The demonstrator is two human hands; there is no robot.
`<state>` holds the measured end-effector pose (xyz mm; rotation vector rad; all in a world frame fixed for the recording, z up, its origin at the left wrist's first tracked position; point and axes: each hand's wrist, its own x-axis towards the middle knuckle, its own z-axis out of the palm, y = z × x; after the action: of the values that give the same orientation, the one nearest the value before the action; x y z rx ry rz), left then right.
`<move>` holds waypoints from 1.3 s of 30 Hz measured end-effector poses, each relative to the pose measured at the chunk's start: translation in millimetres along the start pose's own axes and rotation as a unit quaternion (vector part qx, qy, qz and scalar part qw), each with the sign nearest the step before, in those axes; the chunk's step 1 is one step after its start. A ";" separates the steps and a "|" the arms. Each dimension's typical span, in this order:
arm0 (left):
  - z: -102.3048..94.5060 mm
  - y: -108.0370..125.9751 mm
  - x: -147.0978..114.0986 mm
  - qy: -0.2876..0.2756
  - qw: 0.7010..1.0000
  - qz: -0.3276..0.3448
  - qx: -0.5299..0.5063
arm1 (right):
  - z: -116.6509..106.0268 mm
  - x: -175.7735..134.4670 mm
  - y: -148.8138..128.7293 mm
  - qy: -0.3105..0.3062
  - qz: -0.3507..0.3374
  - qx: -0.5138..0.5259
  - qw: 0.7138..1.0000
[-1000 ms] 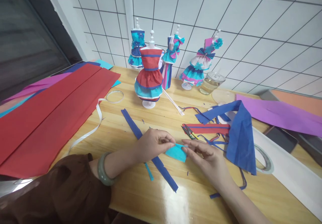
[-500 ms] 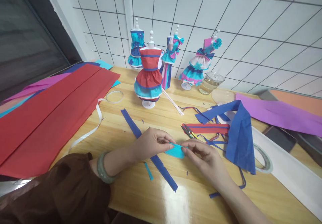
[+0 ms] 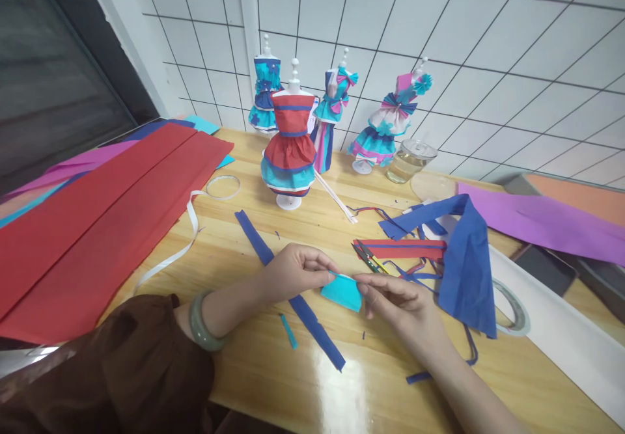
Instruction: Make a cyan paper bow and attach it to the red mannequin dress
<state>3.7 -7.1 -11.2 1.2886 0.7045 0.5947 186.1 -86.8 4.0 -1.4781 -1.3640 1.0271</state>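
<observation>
A small turquoise piece of crepe paper [image 3: 342,293] is stretched between my two hands, just above the wooden table. My left hand [image 3: 297,273] pinches its upper left corner between thumb and fingers. At its right edge, my right hand [image 3: 394,297] grips it the same way. Beneath my left hand runs a long dark blue paper strip [image 3: 312,323], lying diagonally. A thin turquoise scrap [image 3: 288,332] lies beside that strip. Thread snips [image 3: 368,256] with dark blades rest on a red strip with a blue line [image 3: 410,248], beyond my right hand.
Small dress forms in paper dresses stand at the back, the red one [image 3: 293,138] nearest. Red sheets [image 3: 112,226] cover the left side. A glass jar [image 3: 409,161], folded blue paper [image 3: 466,265], a tape roll [image 3: 517,310] and a purple sheet [image 3: 547,222] lie to the right.
The turquoise paper is tilted more toward the camera and shows more of its face. My fingers have shifted slightly along its edges; the other things stay where they were.
</observation>
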 end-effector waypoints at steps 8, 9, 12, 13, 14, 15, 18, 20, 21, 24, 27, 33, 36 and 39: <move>-0.3 2.6 0.3 -0.004 1.000 0.002 -0.011 | -2.0 1.6 -4.4 -0.006 -0.032 0.049 0.998; -0.5 2.7 0.1 -0.006 1.000 0.004 -0.012 | -2.5 1.6 -4.9 -0.010 -0.033 0.055 0.998; -1.2 4.5 -1.6 -0.012 1.000 0.009 -0.003 | -4.5 1.2 -5.8 -0.020 -0.030 0.057 0.998; -1.3 5.7 -2.4 -0.014 1.000 0.010 0.002 | -5.1 1.1 -6.0 -0.021 -0.030 0.054 0.998; -1.3 7.3 -3.2 -0.016 1.000 0.012 0.008 | -5.5 1.0 -6.1 -0.020 -0.031 0.049 0.998; -1.0 9.0 -4.1 -0.018 1.000 0.013 0.013 | -5.6 1.0 -6.1 -0.016 -0.030 0.043 0.998; 1.1 12.9 -5.8 -0.018 1.000 0.011 0.020 | -4.0 1.8 -4.5 -0.003 -0.026 0.027 0.999; 2.9 12.4 -5.8 -0.012 1.000 0.008 0.017 | -1.9 2.3 -2.0 0.003 -0.019 0.020 1.000; 3.7 11.0 -5.4 -0.010 1.000 0.008 0.013 | -0.8 2.5 -0.5 0.004 -0.015 0.018 1.000; 5.0 4.7 -4.0 -0.009 1.000 0.017 0.004 | 1.1 2.3 3.5 0.005 -0.007 0.021 1.000; 5.3 -0.1 -2.9 -0.003 1.000 0.026 -0.004 | 0.9 1.7 4.3 0.004 -0.004 0.026 1.000; 5.6 -0.9 -2.3 0.000 0.999 0.046 -0.001 | -2.3 1.4 2.2 -0.026 -0.017 0.016 0.999; 5.7 -0.2 -2.8 0.007 0.998 0.054 0.015 | -3.0 1.9 5.0 -0.030 -0.027 0.004 0.999; 6.3 0.5 -3.5 0.008 0.999 0.039 0.014 | -2.7 2.6 9.7 -0.024 -0.035 -0.008 0.999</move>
<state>6.1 -13.7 -9.4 1.3425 0.6795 0.6602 191.7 -84.8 -4.5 -1.4153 -1.4499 1.0150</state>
